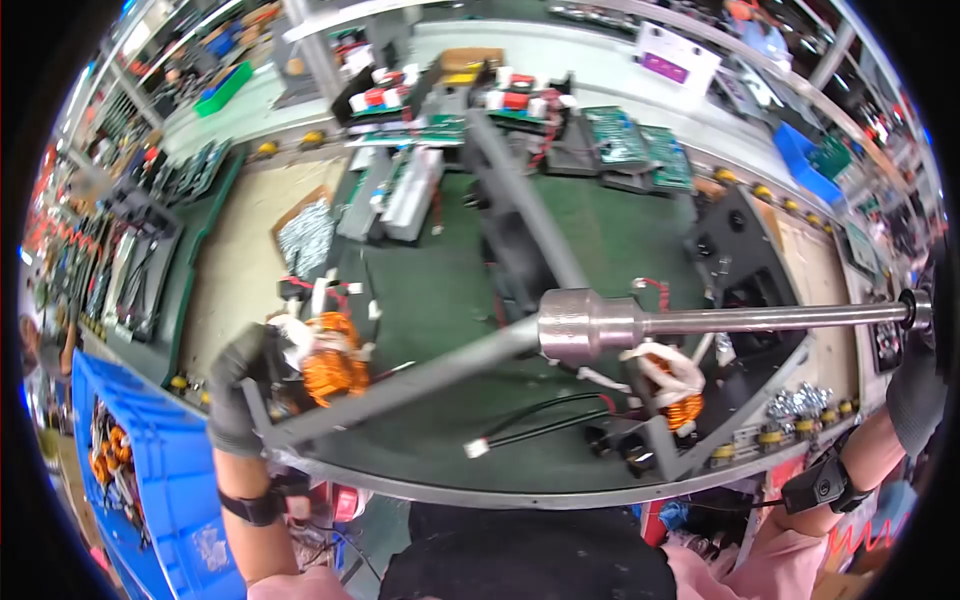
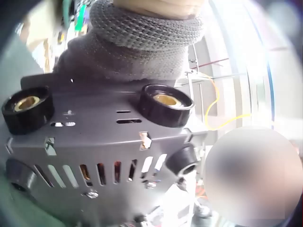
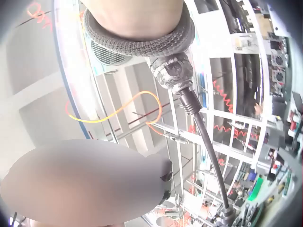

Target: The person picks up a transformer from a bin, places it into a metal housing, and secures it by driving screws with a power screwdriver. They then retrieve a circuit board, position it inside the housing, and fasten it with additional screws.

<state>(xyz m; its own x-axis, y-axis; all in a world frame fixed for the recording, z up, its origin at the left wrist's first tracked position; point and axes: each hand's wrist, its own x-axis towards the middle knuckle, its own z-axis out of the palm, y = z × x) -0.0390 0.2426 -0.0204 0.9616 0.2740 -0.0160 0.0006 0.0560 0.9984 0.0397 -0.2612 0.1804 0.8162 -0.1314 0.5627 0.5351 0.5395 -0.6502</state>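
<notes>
In the head view, my gloved left hand (image 1: 238,392) grips the left end of a dark metal housing (image 1: 410,385), beside an orange-wound coil (image 1: 335,362). The left wrist view shows the housing's slotted face (image 2: 102,137) with round black feet, below my left glove (image 2: 128,56); the fingertips are hidden. At the far right, my right hand (image 1: 912,400) holds a driver whose steel shaft (image 1: 770,319) reaches left to a wide socket (image 1: 590,324) over the bench. A dark cable (image 3: 208,146) runs from the tool beneath my right glove's cuff (image 3: 142,45).
On the green work surface (image 1: 430,290) stand a second coil (image 1: 680,395), a black housing (image 1: 740,250) and metal heat sinks (image 1: 410,195). Circuit boards (image 1: 640,145) lie at the back. A blue bin (image 1: 165,450) stands at the left, and bagged screws (image 1: 800,402) lie at the right.
</notes>
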